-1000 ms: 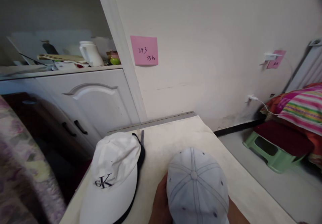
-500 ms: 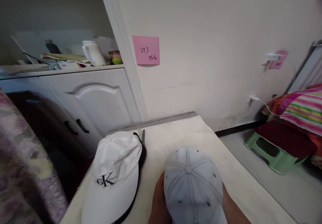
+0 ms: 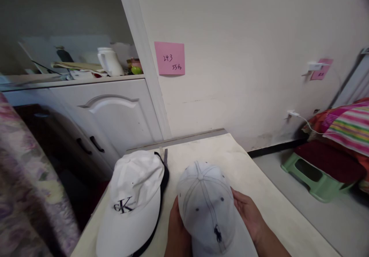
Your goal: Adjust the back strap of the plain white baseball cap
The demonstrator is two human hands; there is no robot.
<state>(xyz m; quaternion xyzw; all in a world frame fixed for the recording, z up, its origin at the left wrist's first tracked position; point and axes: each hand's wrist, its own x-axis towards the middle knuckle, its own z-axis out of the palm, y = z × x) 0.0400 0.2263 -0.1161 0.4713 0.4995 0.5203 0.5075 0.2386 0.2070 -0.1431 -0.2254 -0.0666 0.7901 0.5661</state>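
A pale blue baseball cap (image 3: pixel 207 199) with a small dark embroidered figure on its front is between my two hands, its brim toward me. My left hand (image 3: pixel 178 230) grips the cap's left side, its fingers partly hidden by the crown. On the cap's right side my right hand (image 3: pixel 249 214) holds the edge, fingertips tucked behind the fabric. To the left lies a white cap (image 3: pixel 135 180) with black "CK" lettering, resting over something black whose edge shows along its right side. Both caps are over the cream tabletop (image 3: pixel 198 145).
A pink note (image 3: pixel 170 58) is stuck on the wall. At left stands a white cabinet (image 3: pixel 115 114) with a white jug (image 3: pixel 111 62) on its shelf, beside a floral curtain (image 3: pixel 31 180). A green stool (image 3: pixel 311 184) with a dark red top stands on the floor at right.
The pale blue cap has shifted left and tipped back, bringing its front logo and brim into sight. My hands have moved with it, and more of my right hand shows. The white cap stays put.
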